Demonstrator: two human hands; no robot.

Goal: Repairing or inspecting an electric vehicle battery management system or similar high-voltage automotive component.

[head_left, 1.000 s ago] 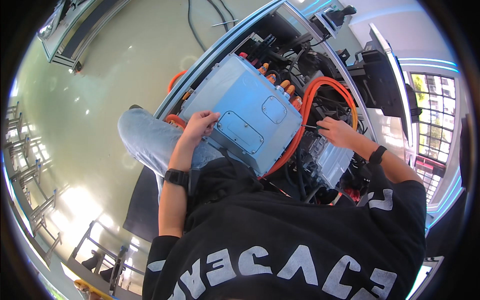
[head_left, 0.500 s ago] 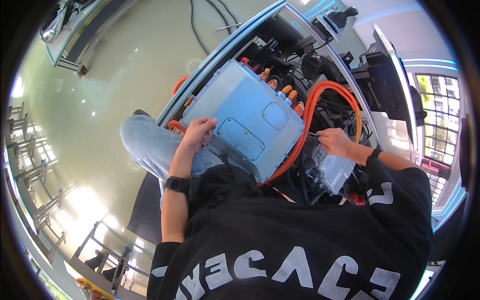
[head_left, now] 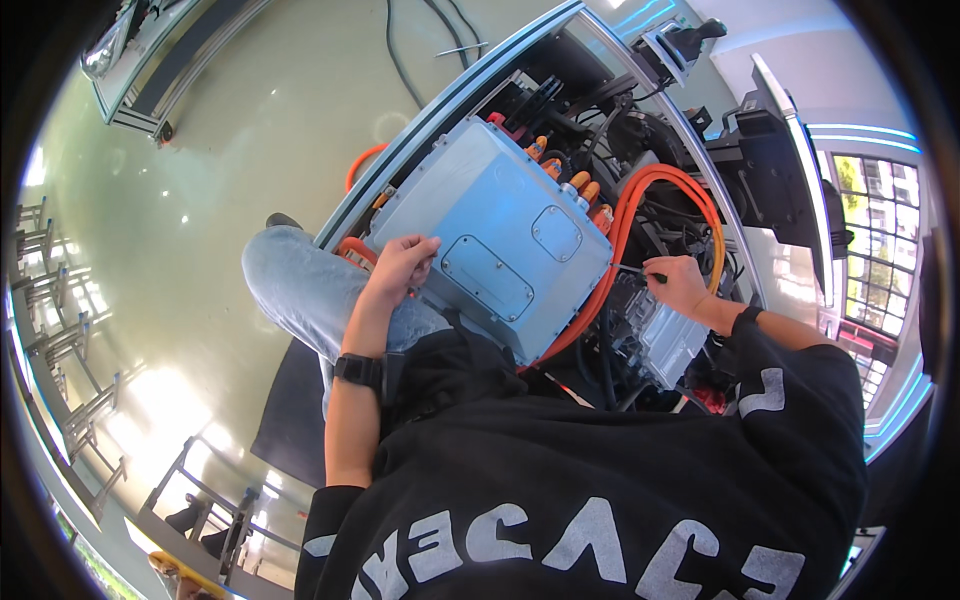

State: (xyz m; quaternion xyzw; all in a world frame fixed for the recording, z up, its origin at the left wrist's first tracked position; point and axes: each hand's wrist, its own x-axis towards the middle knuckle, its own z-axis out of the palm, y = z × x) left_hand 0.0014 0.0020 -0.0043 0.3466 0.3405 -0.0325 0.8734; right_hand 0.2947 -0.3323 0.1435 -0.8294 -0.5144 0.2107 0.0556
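A pale blue-grey metal housing (head_left: 530, 190), with two bolted cover plates and orange connectors (head_left: 585, 190), sits in an aluminium frame (head_left: 420, 105). My left hand (head_left: 398, 268) is closed at the housing's lower-left side, beside the larger cover plate (head_left: 480, 265); a small reddish tip shows below it, but what it holds is unclear. My right hand (head_left: 680, 285) grips a thin dark tool (head_left: 630, 268), whose shaft points at the housing's right edge, over the orange cables (head_left: 633, 200). A silver cast unit (head_left: 650, 330) lies below that hand.
A flat panel on a dark mount (head_left: 770, 190) stands at the right. My bent leg (head_left: 290, 285) is against the frame's left. Black cables (head_left: 400, 70) lie on the floor beyond. Another bench (head_left: 140, 90) is at upper left; metal furniture (head_left: 60, 330) lines the far left.
The view has shifted a little, with the scene sitting slightly right and lower than a second ago. My right hand still works the tool at the housing's edge, its fingers slightly turned.
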